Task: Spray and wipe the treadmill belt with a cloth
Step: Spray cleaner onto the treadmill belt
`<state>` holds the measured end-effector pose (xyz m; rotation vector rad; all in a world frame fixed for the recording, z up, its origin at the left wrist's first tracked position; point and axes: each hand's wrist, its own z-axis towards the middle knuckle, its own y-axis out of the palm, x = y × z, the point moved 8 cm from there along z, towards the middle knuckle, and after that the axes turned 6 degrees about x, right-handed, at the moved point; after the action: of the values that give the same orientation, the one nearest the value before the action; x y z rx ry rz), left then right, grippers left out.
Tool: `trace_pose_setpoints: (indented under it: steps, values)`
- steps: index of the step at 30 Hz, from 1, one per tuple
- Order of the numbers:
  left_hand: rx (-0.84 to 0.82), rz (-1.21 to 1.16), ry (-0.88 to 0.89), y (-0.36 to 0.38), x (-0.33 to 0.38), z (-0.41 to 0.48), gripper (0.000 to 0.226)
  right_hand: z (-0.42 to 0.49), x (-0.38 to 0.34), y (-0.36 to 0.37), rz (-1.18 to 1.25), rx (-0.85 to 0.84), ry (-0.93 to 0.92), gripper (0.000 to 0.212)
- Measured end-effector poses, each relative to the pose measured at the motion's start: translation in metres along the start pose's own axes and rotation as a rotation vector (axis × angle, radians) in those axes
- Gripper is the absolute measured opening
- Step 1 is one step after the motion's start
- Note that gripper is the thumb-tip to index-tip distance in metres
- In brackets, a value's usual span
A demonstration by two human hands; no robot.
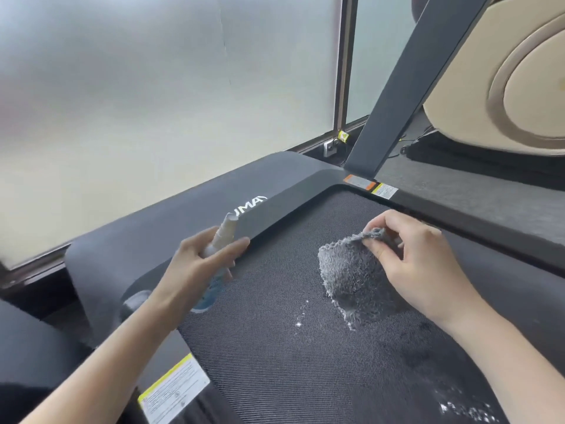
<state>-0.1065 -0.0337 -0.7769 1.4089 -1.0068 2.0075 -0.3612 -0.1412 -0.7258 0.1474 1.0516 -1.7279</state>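
Two bare forearms come in from the bottom edge, one lower left, one lower right. Left hand [201,264] at centre-left is wrapped around a spray bottle [218,249]: white cap pointing up toward the motor cover, bluish lower part showing below the palm, blurred. Bottle sits over the left edge of the treadmill belt [275,347]. Right hand [415,264] at centre-right pinches the top corner of a grey cloth [354,280] between thumb and fingertips; the rest of the cloth hangs down, lower edge on the belt. Belt is dark textured mesh filling the lower middle of the frame. White droplets on it just left of the cloth's lower edge, bigger white speckled patch at bottom right, darker damp-looking area between them. Motor cover [214,209] above the belt carries partial lettering "UMAY". Yellow-and-white warning label [174,390] on the left side rail, bottom left. Upright post [406,87] upper right, frosted window [153,102] upper left
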Motion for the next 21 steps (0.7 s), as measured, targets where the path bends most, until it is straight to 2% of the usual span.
trace_pose_setpoints:
  steps: [2,5,8,11,16,21]
  values:
    - [0.037,0.036,-0.076,-0.009,-0.005,-0.003,0.069,-0.005,-0.001,0.003,-0.006,-0.007,0.012,0.01]
    - [0.105,0.276,-0.115,-0.025,-0.011,0.0,0.083,-0.015,-0.001,0.004,-0.03,0.002,0.026,0.011]
    - [0.107,0.554,-0.062,-0.029,-0.012,0.003,0.083,-0.021,0.001,0.003,-0.045,0.008,0.041,0.011]
    - [0.064,0.718,-0.053,-0.029,-0.016,0.004,0.085,-0.026,0.002,0.002,-0.062,0.011,0.049,0.011]
    - [0.061,0.839,-0.073,-0.029,-0.02,0.005,0.079,-0.03,0.0,-0.001,-0.08,0.026,0.045,0.011]
    - [0.18,0.827,-0.019,-0.033,-0.02,0.001,0.07,-0.034,0.002,-0.002,-0.077,0.042,0.049,0.01]
